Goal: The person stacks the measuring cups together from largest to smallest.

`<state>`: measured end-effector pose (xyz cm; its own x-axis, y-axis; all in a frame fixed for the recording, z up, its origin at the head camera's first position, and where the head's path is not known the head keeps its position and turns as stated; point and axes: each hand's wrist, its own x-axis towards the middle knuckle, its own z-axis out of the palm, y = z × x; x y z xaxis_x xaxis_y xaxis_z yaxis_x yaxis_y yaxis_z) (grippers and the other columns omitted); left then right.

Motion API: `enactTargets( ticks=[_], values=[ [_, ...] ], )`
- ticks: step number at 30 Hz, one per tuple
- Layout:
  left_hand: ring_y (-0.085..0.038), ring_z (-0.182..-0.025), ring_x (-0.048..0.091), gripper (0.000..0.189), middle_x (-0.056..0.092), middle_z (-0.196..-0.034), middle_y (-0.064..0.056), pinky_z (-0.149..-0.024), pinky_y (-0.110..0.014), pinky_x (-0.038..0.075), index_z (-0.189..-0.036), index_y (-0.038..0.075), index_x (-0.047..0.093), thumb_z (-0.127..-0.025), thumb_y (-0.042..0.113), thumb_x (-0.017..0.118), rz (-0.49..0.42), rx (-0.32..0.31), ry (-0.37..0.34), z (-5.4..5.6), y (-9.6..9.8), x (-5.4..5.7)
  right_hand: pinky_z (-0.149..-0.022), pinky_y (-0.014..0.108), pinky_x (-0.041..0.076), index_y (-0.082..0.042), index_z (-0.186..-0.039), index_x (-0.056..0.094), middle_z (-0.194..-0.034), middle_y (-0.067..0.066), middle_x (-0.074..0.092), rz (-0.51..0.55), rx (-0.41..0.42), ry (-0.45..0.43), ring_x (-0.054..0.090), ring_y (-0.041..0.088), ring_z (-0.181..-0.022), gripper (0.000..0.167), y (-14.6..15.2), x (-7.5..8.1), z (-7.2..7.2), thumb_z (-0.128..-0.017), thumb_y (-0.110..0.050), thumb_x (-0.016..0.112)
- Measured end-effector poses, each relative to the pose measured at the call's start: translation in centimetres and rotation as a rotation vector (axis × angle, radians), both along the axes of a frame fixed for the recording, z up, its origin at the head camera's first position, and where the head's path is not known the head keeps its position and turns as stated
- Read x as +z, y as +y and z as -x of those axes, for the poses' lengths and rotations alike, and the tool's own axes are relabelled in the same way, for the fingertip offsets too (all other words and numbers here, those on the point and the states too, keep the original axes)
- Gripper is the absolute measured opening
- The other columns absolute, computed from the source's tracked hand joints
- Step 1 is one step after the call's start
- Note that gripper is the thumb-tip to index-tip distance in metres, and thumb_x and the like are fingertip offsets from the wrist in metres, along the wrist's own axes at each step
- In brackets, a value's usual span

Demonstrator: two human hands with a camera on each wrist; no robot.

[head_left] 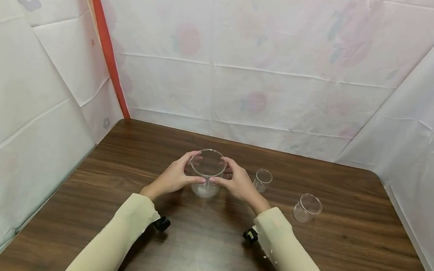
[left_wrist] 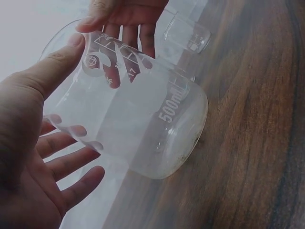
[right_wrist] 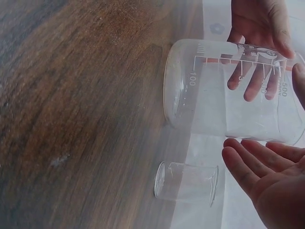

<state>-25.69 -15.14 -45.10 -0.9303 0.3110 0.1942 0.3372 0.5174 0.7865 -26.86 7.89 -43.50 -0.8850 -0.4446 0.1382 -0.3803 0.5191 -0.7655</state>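
A large clear glass beaker (head_left: pixel 205 190) with white 500 ml markings stands upright between my two hands near the middle of the table. My left hand (head_left: pixel 175 176) grips its left side, thumb across the near wall and fingers spread round the far side. From the right, my right hand (head_left: pixel 240 185) holds it the same way, the two thumbtips almost meeting on the front. In the left wrist view the beaker's base (left_wrist: pixel 183 155) shows close over the wood. Just right of my right hand sits a small glass beaker (head_left: pixel 263 181).
A medium glass beaker (head_left: pixel 307 209) stands farther right on the brown wooden table (head_left: pixel 196 253). White printed sheets (head_left: pixel 232 51) hang behind and on both sides, with a red strip (head_left: pixel 102 28) at the back left corner.
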Motion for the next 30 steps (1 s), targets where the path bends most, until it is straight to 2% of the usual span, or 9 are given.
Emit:
enactTargets(
  ticks=[9,21,30],
  values=[
    [-0.032,-0.126,0.052,0.086,0.052,-0.142,-0.014,-0.104,-0.053,0.043,-0.149,0.010,0.034,-0.080,0.034,0.080,-0.036,-0.003,0.008,-0.1,0.2,0.2,-0.090,0.040,0.055,-0.001,-0.142,0.042,-0.124,0.018,0.064,0.034,-0.001,0.007,0.065,0.030,-0.110,0.075,0.1,0.2,-0.1,-0.083,-0.030,0.078],
    [-0.030,-0.123,0.054,0.086,0.054,-0.141,-0.013,-0.101,-0.050,0.046,-0.148,0.008,0.036,-0.079,0.032,0.081,-0.060,-0.005,0.012,-0.3,0.3,0.6,-0.089,0.042,0.055,-0.004,-0.140,0.045,-0.124,0.017,0.064,0.035,-0.017,0.014,0.066,0.031,-0.109,0.072,0.2,0.8,-0.5,-0.082,-0.030,0.079],
    [-0.028,-0.122,0.056,0.085,0.055,-0.140,-0.010,-0.099,-0.049,0.048,-0.147,0.012,0.038,-0.078,0.033,0.082,-0.056,-0.010,0.031,-0.9,0.7,1.2,-0.088,0.043,0.056,0.002,-0.138,0.046,-0.130,0.019,0.060,0.069,0.004,0.046,0.066,0.034,-0.108,0.072,0.7,1.4,-1.3,-0.081,-0.026,0.080]
  ],
)
